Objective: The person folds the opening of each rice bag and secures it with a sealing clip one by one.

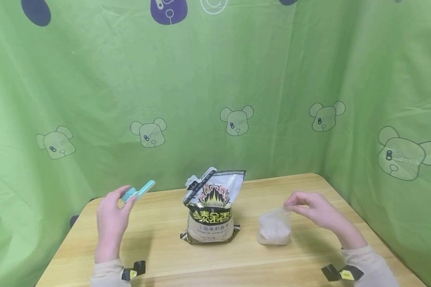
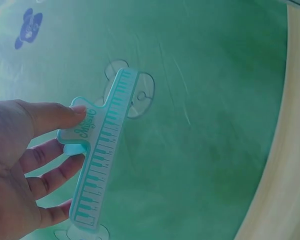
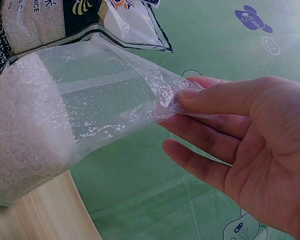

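A teal clip with a piano-key pattern (image 2: 106, 150) is pinched by its handle between the thumb and fingers of my left hand (image 1: 112, 215), raised above the table's left side. My right hand (image 1: 314, 209) pinches the gathered top corner of a clear plastic bag of rice (image 1: 274, 229). That bag's bottom sits on the table, and white grains fill its lower part in the right wrist view, with loose grains clinging higher up. Between the hands stands a printed rice bag (image 1: 212, 223), its folded upper left corner held by a white and black clip (image 1: 200, 184).
The wooden table (image 1: 201, 267) has rounded back corners. A green curtain with bear-head prints (image 1: 186, 79) hangs behind it and along the sides. Each wrist wears a black strap with a small camera mount.
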